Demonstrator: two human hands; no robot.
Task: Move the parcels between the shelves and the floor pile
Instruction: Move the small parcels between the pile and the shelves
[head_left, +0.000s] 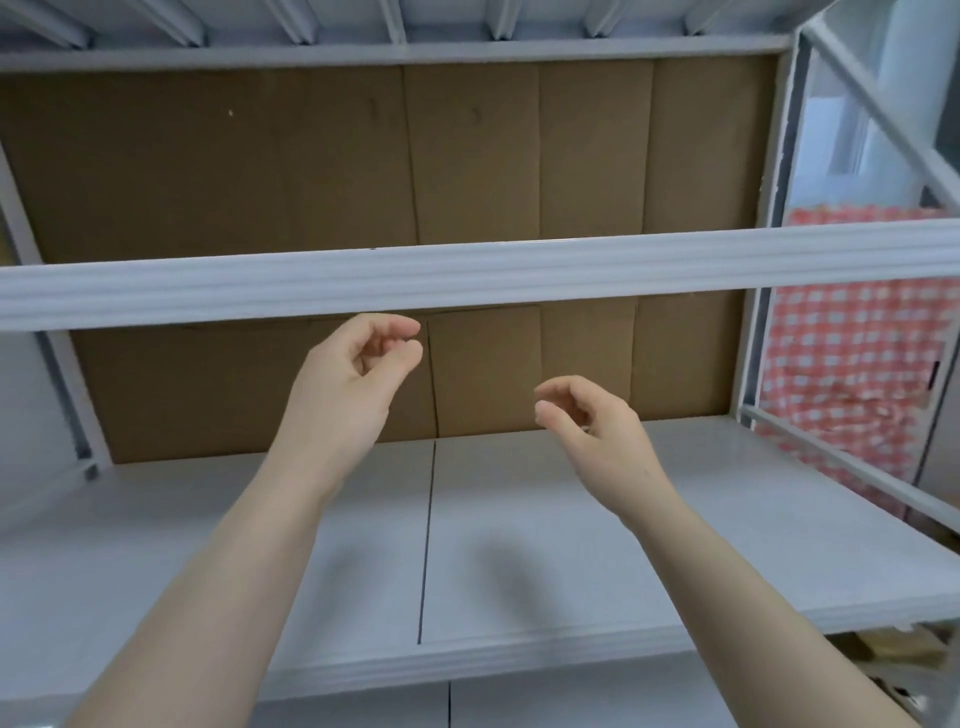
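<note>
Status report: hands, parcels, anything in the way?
Empty, fingers loosely curled: left hand, right hand, over the grey shelf. No parcel in view. Only the upper shelf beam crosses above the hands.

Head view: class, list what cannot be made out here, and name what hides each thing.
1. Parcels and floor pile: none shows; the floor lies below the picture's lower edge.
2. Brown shapes at lower right: cut off by the lower shelf and the picture's edge; whether they are parcels is unclear.
3. What lies on the upper shelf: it is seen edge-on from below, so its top does not show.
4. What stands behind the shelves: covered by the cardboard backing.
</note>
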